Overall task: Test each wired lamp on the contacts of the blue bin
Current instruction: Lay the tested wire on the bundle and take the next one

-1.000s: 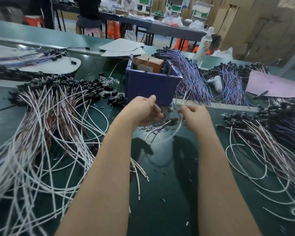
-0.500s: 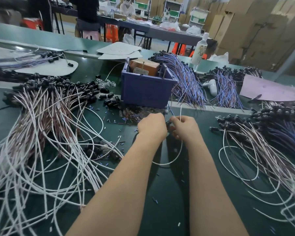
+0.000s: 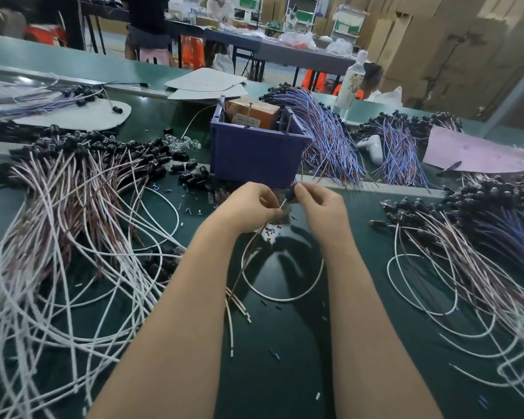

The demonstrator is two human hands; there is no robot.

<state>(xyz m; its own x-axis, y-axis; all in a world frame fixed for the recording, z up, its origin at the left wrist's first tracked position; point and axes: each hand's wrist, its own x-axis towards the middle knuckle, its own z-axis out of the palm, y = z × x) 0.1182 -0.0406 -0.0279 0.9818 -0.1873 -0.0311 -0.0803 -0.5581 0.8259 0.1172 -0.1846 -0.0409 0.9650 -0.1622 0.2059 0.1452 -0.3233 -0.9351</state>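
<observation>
— Where is the lamp held?
— The lamp (image 3: 291,193) is pinched at its dark head by the fingers of the right hand (image 3: 321,208), just in front of the near wall of the bin (image 3: 254,160).
— And the left hand?
— The left hand (image 3: 248,207) is curled, and the wire (image 3: 285,298) is pinched by it just beside the lamp. Below the hands the wire is looped down onto the counter (image 3: 285,382).
— Are the contacts touched?
— No. The contacts (image 3: 288,126) are seen upright in the bin beside an orange box (image 3: 254,113), and the lamp is held lower, apart from them.
— What else is laid out?
— A left pile (image 3: 73,213) and a right pile (image 3: 466,258) of white-wired lamps are spread on the counter. Blue-wired bundles (image 3: 330,140) are laid behind the bin.
</observation>
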